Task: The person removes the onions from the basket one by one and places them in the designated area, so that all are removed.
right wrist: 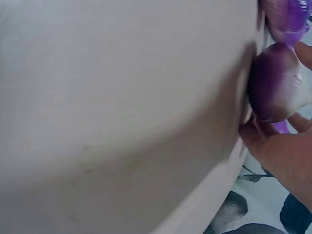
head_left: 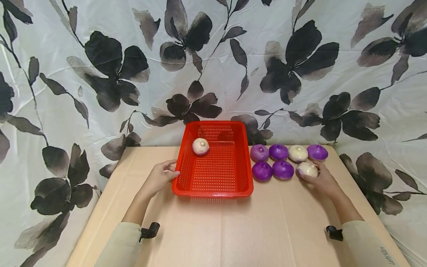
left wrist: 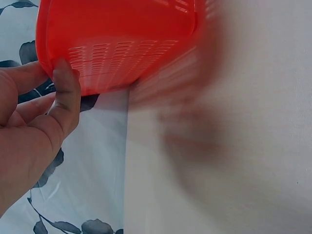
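My left hand (head_left: pixel 161 178) pinches the left rim of a red plastic basket (head_left: pixel 213 194), thumb on the near side in the left wrist view. Inside the basket, toward its back left, sits one pale onion (head_left: pixel 200 147) with a purple underside. On the right, my right hand (head_left: pixel 321 180) grips a white-and-purple onion (head_left: pixel 307 170) at the front right end of a group of onions. The right wrist view shows that onion (right wrist: pixel 275 83) between thumb and fingers, close over the table.
Purple onions (head_left: pixel 282 170) and another pale onion (head_left: pixel 298 153) stand in two rows right of the basket, the nearest close to its wall. A light wooden-toned table (head_left: pixel 233 230) lies beneath. Behind its back edge hangs a white floral cloth (head_left: pixel 233 92).
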### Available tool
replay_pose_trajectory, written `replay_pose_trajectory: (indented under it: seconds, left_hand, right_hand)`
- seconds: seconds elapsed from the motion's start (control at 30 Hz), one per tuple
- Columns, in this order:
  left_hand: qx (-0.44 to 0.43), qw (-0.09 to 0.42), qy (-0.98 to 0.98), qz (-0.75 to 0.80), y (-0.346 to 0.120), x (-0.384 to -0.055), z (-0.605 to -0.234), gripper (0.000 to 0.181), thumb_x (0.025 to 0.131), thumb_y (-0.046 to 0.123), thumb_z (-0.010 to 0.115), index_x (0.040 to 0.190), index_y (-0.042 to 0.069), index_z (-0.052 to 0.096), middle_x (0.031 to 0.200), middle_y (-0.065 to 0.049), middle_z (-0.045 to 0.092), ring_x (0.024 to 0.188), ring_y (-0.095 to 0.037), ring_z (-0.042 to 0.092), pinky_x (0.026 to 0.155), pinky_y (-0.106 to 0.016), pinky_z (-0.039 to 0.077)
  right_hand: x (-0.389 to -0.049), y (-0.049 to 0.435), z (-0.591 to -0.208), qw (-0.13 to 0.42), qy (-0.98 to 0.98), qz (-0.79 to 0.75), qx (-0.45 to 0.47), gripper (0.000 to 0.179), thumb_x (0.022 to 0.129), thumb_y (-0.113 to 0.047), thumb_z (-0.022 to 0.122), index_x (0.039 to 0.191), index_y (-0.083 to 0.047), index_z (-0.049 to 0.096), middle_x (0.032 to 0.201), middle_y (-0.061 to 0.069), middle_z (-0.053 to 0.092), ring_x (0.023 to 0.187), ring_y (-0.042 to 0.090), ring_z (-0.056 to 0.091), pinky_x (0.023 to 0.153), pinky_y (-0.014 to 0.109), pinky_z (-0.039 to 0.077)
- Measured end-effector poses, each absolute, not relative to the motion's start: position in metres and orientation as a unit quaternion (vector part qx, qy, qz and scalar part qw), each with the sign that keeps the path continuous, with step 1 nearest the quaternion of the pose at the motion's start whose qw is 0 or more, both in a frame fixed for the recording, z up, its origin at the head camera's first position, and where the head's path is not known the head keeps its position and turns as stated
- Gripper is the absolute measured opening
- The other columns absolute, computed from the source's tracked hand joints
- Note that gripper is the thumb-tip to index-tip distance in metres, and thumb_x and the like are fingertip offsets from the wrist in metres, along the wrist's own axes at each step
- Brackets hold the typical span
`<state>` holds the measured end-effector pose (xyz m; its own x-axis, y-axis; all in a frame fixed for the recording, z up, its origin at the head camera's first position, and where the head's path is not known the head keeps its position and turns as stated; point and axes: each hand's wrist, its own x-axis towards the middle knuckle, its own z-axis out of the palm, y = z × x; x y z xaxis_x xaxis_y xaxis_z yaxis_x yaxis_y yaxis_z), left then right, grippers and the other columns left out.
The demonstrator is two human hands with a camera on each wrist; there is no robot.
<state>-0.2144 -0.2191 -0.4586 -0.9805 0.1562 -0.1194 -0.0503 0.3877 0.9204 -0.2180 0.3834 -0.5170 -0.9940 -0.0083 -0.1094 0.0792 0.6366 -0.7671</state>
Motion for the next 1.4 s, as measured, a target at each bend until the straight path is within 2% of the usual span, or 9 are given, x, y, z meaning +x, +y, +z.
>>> replay_pose_trajectory:
  seconds: [0.1,0.27,0.47,0.63,0.83,1.07,1.23,1.4]
  left_hand:
    - [0.032,0.094,0.828,0.552,-0.22,-0.214,-0.457,0.058,0.097,0.002,0.068,0.15,-0.007,0.046,0.105,-0.022,0.064,0.086,-0.021,0.072,0.069,-0.028,0.062]
    - [0.031,0.094,0.826,0.555,-0.221,-0.214,-0.456,0.058,0.097,0.002,0.068,0.15,-0.007,0.046,0.105,-0.022,0.065,0.086,-0.023,0.072,0.069,-0.028,0.062]
    - [0.032,0.093,0.827,0.554,-0.22,-0.214,-0.457,0.057,0.097,0.002,0.068,0.149,-0.008,0.047,0.104,-0.022,0.065,0.082,-0.018,0.069,0.068,-0.026,0.061]
    - [0.028,0.091,0.829,0.551,-0.218,-0.216,-0.457,0.057,0.097,0.003,0.068,0.149,-0.006,0.048,0.104,-0.022,0.065,0.08,-0.017,0.069,0.069,-0.027,0.062]
    - [0.027,0.088,0.834,0.544,-0.218,-0.217,-0.46,0.057,0.097,0.0,0.067,0.149,-0.009,0.046,0.103,-0.021,0.065,0.081,-0.018,0.069,0.068,-0.026,0.061]
    - [0.03,0.086,0.832,0.547,-0.219,-0.215,-0.461,0.056,0.096,0.0,0.068,0.148,-0.007,0.049,0.101,-0.021,0.066,0.083,-0.02,0.07,0.069,-0.027,0.062]
    - [0.023,0.088,0.834,0.544,-0.22,-0.215,-0.461,0.056,0.096,0.0,0.068,0.148,-0.005,0.049,0.101,-0.021,0.065,0.082,-0.019,0.07,0.071,-0.028,0.063]
    - [0.019,0.088,0.833,0.546,-0.22,-0.216,-0.462,0.056,0.095,0.0,0.069,0.149,-0.004,0.05,0.103,-0.021,0.066,0.082,-0.019,0.071,0.071,-0.029,0.063]
  right_hand:
    - [-0.222,0.382,-0.504,0.054,0.908,-0.415,0.026,0.096,0.099,-0.033,0.069,0.158,0.014,0.01,0.153,0.048,0.022,0.141,0.064,0.027,0.114,0.073,0.027]
    - [-0.234,0.368,-0.47,0.013,0.92,-0.391,-0.015,0.092,0.097,-0.032,0.07,0.154,0.018,0.018,0.152,0.047,0.028,0.141,0.064,0.027,0.114,0.073,0.026]
    - [-0.247,0.333,-0.427,0.002,0.924,-0.381,-0.037,0.094,0.097,-0.039,0.071,0.16,0.006,0.018,0.158,0.04,0.026,0.143,0.06,0.029,0.112,0.074,0.03]
    - [-0.266,0.297,-0.404,0.005,0.911,-0.406,-0.073,0.092,0.095,-0.031,0.073,0.161,0.003,0.02,0.161,0.035,0.026,0.145,0.057,0.029,0.116,0.069,0.03]
    - [-0.292,0.256,-0.39,0.026,0.903,-0.418,-0.099,0.09,0.095,-0.03,0.074,0.162,-0.002,0.02,0.163,0.028,0.028,0.146,0.052,0.033,0.119,0.066,0.03]
    - [-0.315,0.209,-0.385,0.032,0.892,-0.432,-0.132,0.086,0.095,-0.031,0.073,0.161,-0.003,0.025,0.163,0.025,0.031,0.144,0.048,0.041,0.114,0.062,0.041]
    - [-0.328,0.175,-0.382,0.051,0.876,-0.453,-0.157,0.078,0.097,-0.026,0.072,0.159,-0.004,0.029,0.162,0.023,0.034,0.142,0.047,0.044,0.114,0.061,0.041]
    - [-0.338,0.137,-0.382,0.078,0.881,-0.438,-0.165,0.081,0.095,-0.031,0.073,0.159,-0.006,0.03,0.16,0.022,0.04,0.142,0.044,0.047,0.116,0.057,0.042]
